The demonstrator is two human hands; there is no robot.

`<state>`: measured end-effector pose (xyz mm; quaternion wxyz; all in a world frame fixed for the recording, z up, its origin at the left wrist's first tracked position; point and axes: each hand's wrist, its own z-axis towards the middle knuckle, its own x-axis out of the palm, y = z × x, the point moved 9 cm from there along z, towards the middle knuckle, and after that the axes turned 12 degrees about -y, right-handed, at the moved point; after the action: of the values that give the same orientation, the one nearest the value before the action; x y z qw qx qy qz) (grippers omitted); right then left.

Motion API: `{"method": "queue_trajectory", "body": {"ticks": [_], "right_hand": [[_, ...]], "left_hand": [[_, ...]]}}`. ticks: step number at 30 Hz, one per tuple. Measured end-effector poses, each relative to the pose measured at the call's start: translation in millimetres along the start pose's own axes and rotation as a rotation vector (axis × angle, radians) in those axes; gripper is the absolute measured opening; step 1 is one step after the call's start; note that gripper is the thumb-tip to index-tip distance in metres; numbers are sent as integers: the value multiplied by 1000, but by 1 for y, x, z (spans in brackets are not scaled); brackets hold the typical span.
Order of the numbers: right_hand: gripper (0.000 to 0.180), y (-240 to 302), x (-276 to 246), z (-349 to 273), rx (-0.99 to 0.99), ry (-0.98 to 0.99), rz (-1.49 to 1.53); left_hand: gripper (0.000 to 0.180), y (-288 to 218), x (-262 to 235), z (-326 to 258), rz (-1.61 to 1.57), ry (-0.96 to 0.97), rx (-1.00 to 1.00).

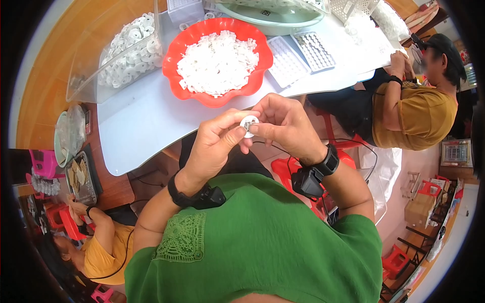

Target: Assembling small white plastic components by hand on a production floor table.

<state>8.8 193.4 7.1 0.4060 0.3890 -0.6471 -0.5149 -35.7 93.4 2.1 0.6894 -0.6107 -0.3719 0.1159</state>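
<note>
A small white round plastic disc [246, 119] with a dark metallic-looking bit at its middle is held over the near edge of the pale blue table [131, 129]. My left hand [214, 144] pinches it from the left between thumb and fingers. From the other side, the thumb of my right hand [287, 126] presses on the disc's face, its fingers curled behind and above. Any small part under that thumb is hidden. Just beyond my hands stands a red wavy-edged bowl [172, 65], heaped with small white plastic pieces [218, 63].
A clear bin [83, 86] of white discs [132, 50] stands far left. White trays [289, 61] and a pale green basin [273, 22] lie beyond the bowl. Co-workers in yellow sit at right [417, 116] and lower left [108, 250]. Red stools [283, 169] stand nearby.
</note>
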Motion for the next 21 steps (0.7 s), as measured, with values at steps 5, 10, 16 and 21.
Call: {"method": "queue_trajectory", "body": {"ticks": [5,10,16,21], "right_hand": [[22,10,1,-7,-172,-100,-140],[30,78,15,-33,-924,-277,-623],[22,81,30,-44,-1171,-251,-748],[16,79,38,-50,-1248,-240,-831]], "left_hand": [[31,-4,-4,0,-121,-12,-16],[34,-6,-7,2,-302,5,-31],[46,-3,-11,0,-185,-4,-6],[30,-10,-8,0,-132,31,91]]}}
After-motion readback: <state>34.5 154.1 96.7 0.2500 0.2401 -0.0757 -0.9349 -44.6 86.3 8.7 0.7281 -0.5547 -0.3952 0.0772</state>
